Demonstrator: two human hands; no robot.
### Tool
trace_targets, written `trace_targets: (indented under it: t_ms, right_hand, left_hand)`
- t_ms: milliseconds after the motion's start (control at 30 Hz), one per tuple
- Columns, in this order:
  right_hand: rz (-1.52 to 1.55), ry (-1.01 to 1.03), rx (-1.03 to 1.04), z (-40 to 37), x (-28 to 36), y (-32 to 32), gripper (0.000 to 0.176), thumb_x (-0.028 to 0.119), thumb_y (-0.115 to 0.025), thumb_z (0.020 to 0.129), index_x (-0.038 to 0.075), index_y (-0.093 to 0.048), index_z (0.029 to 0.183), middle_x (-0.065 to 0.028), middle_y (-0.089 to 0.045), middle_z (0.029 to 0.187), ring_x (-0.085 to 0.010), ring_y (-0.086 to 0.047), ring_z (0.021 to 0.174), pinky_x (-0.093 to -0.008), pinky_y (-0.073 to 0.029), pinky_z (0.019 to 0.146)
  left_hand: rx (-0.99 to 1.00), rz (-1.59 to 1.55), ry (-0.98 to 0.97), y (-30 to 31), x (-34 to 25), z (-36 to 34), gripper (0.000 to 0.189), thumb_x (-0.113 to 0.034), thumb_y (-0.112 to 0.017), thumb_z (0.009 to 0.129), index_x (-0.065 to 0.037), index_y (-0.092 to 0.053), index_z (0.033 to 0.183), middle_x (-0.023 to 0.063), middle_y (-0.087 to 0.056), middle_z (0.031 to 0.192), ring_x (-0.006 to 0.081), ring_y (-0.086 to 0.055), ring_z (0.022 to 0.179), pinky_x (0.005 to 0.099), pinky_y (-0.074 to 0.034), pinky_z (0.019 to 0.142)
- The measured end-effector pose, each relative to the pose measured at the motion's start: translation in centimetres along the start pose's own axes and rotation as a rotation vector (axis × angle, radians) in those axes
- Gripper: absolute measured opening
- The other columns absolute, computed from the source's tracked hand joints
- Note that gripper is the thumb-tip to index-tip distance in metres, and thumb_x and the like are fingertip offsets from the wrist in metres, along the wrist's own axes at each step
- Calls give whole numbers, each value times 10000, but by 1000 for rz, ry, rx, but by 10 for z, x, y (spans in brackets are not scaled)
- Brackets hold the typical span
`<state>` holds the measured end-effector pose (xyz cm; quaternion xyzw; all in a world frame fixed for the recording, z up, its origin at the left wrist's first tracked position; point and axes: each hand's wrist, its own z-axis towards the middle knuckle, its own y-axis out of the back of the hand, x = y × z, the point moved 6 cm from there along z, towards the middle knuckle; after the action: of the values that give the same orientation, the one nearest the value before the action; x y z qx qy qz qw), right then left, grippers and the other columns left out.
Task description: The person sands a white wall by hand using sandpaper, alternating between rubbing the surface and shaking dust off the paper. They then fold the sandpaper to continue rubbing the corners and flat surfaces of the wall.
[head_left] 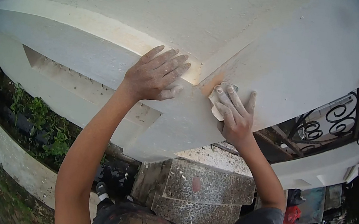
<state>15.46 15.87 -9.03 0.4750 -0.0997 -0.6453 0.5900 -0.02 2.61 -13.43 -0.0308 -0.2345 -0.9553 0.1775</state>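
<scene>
My left hand (pixel 157 73), dusty, lies flat with fingers spread on the ledge of the white wall (pixel 271 65), holding nothing. To its right, my right hand (pixel 235 114) presses a folded, pale sanding sheet (pixel 217 100) against the wall, fingers laid over it. Beside the sheet, an orange-brown patch (pixel 213 82) marks the wall near the inner corner where the ledge ends. Part of the sheet is hidden under my fingers.
Below are speckled stone steps (pixel 210 185), a ditch with green plants (pixel 41 123), and a concrete curb (pixel 9 146). A black wrought-iron railing (pixel 338 118) stands at right. A red bag (pixel 292 215) lies at lower right.
</scene>
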Motion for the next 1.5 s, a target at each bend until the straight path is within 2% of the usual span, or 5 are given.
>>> trace_targets:
  t_ms: [300, 467, 833, 967, 1500]
  right_hand:
    - [199, -403, -299, 36, -45, 50, 98, 92, -619, 806, 130, -569, 882, -41, -637, 1176, -216, -522, 1210, -646, -165, 1061]
    - [-67, 196, 113, -4, -9, 4, 114, 105, -612, 813, 144, -594, 918, -3, -632, 1186, -138, -514, 1212, -650, -185, 1058]
    - [5, 196, 45, 5, -8, 8, 113, 42, -623, 800, 103, -557, 869, -77, -651, 1140, -292, -513, 1211, -646, -173, 1054]
    - [70, -118, -574, 34, -66, 50, 122, 72, -629, 792, 120, -567, 886, -68, -649, 1146, -247, -524, 1206, -648, -163, 1059]
    - [21, 69, 61, -2, -4, 3, 193, 48, -651, 756, 140, -581, 910, -2, -617, 1210, -183, -513, 1217, -672, -141, 1054]
  left_hand:
    - [15, 52, 8, -1, -2, 0, 497, -503, -621, 772, -202, -589, 1166, -3, -558, 1258, 177, -483, 1210, 404, -285, 1097]
    - [-16, 18, 6, 2, 0, 1, 483, -431, -638, 754, -183, -593, 1167, 5, -566, 1249, 193, -516, 1172, 410, -307, 1071]
    - [-18, 24, 8, 3, -1, 1, 470, -441, -631, 762, -178, -601, 1150, -2, -574, 1237, 189, -525, 1164, 404, -297, 1075]
    - [-25, 19, 8, 2, -4, 0, 461, -442, -627, 765, -181, -605, 1144, -1, -573, 1241, 188, -523, 1167, 404, -297, 1076]
    - [-16, 63, 3, 1, -1, -2, 465, -492, -595, 784, -190, -606, 1138, 7, -578, 1227, 185, -515, 1177, 406, -294, 1084]
